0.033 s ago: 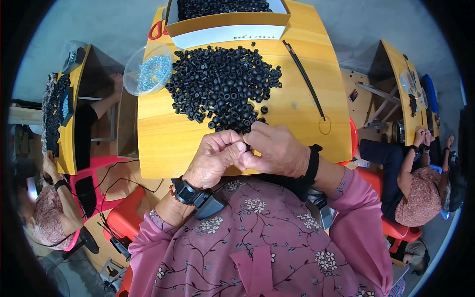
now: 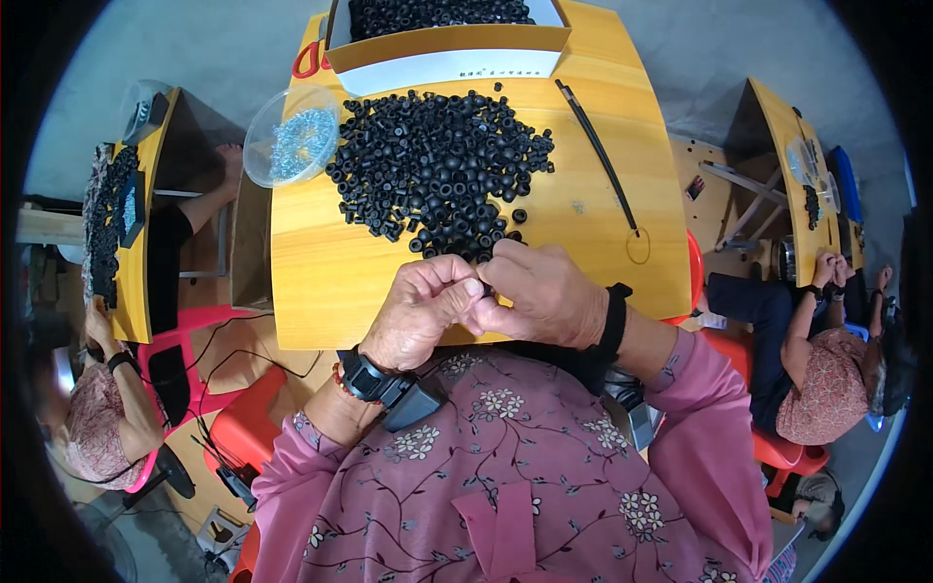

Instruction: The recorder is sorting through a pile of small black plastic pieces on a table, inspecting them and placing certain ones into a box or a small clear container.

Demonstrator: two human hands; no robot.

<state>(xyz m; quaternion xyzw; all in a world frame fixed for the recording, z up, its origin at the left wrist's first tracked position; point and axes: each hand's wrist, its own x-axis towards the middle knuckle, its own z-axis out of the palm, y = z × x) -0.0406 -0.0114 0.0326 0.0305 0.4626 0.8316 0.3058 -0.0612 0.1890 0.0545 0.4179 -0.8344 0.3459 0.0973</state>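
Close to the table's near edge, my left hand (image 2: 420, 303) and my right hand (image 2: 546, 291) meet, thumbs and fingertips pinched together. Between them shows a small black piece (image 2: 487, 290), mostly covered by the fingers; its exact shape I cannot make out. Just beyond my fingertips spreads a heap of small black plastic caps (image 2: 437, 165), some round, some like short hollow cylinders. Left of the heap stands a clear round tub (image 2: 255, 146) holding pale blue, glassy bits. A dark watch-like device is on my left wrist, and a black strap circles the right.
A white and brown box (image 2: 447, 68) of black caps stands at the back, beside red-handled scissors (image 2: 307, 60). A thin black rod (image 2: 601, 155) ending in a fine loop lies on the right of the yellow table (image 2: 321, 291). Other people sit at side tables, left and right.
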